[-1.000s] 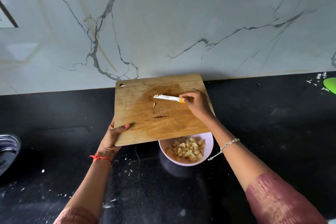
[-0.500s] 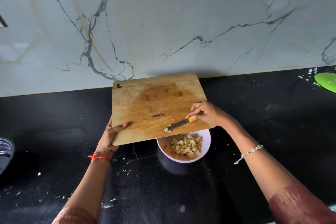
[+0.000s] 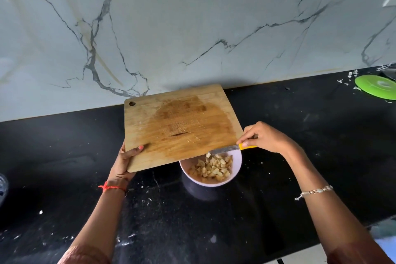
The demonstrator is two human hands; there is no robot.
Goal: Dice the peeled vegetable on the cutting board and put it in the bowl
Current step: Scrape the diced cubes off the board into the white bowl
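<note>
A wooden cutting board [image 3: 177, 126] is tilted over a pale bowl [image 3: 234, 174], its near edge above the bowl's far rim. My left hand [image 3: 126, 159] grips the board's near left corner. My right hand [image 3: 265, 137] holds a small knife [image 3: 227, 149] by its yellow handle, the blade lying along the board's lower right edge above the bowl. Pale diced vegetable pieces [image 3: 213, 167] fill the bowl, and one piece sits at the blade tip. The board's surface shows a wet stain and no pieces.
The black counter [image 3: 214, 221] carries white scraps and specks. A green round lid [image 3: 377, 87] lies at the far right by the marble wall [image 3: 192, 28]. A metal vessel's edge [image 3: 2, 186] shows at the far left.
My right hand has swept the knife from the board's middle down to its lower right edge, pushing the last pieces off into the bowl. My left hand still holds the tilted board.
</note>
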